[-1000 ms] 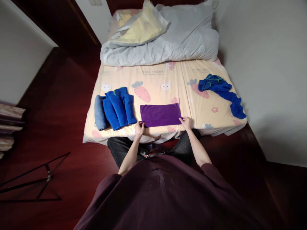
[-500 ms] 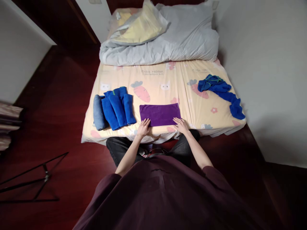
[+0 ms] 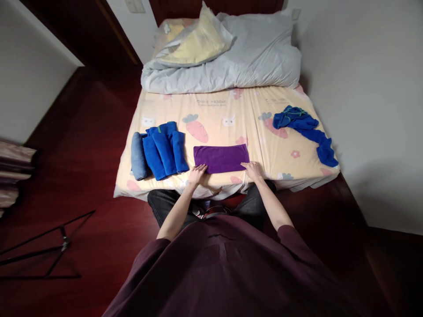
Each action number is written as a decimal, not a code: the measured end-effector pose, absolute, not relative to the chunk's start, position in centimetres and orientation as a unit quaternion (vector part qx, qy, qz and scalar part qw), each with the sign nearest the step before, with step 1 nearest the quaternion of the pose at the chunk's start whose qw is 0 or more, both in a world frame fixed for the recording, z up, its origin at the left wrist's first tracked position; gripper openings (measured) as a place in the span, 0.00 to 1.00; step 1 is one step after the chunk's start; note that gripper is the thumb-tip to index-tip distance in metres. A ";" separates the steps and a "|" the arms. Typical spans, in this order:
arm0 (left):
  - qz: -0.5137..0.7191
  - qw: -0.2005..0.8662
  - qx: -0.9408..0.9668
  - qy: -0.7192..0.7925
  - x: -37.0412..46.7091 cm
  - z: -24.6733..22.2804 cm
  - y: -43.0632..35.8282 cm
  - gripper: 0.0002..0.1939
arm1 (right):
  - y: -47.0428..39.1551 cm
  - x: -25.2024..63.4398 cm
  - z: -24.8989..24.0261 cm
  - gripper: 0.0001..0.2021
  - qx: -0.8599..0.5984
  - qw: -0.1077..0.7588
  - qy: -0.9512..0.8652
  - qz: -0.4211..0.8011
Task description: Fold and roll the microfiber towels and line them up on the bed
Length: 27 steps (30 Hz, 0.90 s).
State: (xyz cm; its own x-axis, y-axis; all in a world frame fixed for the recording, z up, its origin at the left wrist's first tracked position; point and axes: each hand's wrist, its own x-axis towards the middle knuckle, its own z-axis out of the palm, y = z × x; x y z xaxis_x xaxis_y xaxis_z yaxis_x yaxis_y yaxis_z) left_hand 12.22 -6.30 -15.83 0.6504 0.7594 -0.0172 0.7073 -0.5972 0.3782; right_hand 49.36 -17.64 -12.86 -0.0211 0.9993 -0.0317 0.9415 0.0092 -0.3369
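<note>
Bed [image 3: 216,131]: purple cloth [image 3: 222,157] flat; L hand [image 3: 197,173] & R hand [image 3: 252,171] on nr corners, grip on it: can't tell.

Purple cloth [image 3: 223,157] before me
I see it flat on the bed [image 3: 221,134], a wide rectangle, long side towards me.

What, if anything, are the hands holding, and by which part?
The left hand touches the purple cloth at its near left corner, the right hand at its near right; whether they grip or merely press cannot be told.
</note>
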 end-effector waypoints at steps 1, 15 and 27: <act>0.073 0.181 0.893 0.406 11.9 -15.8 -6.3 0.31 | -17.9 49.6 -12.8 0.31 -0.688 0.107 -0.704 0.136; 0.238 0.372 0.762 0.475 9.3 -15.6 -6.9 0.19 | -18.9 51.6 -15.3 0.15 -0.714 0.365 -0.508 0.314; 0.247 0.316 0.703 0.588 10.9 -17.2 -6.7 0.18 | -17.9 51.5 -18.0 0.26 -0.776 0.355 -0.470 0.224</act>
State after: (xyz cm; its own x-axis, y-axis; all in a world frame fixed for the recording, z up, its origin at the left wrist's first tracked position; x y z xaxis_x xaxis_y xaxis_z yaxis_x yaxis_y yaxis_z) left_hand 10.92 -6.72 -17.23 0.1866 0.9821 -0.0237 0.6698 -0.1095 0.7344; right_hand 51.53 -17.88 -17.99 0.4570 0.8894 -0.0149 0.5710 -0.3061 -0.7618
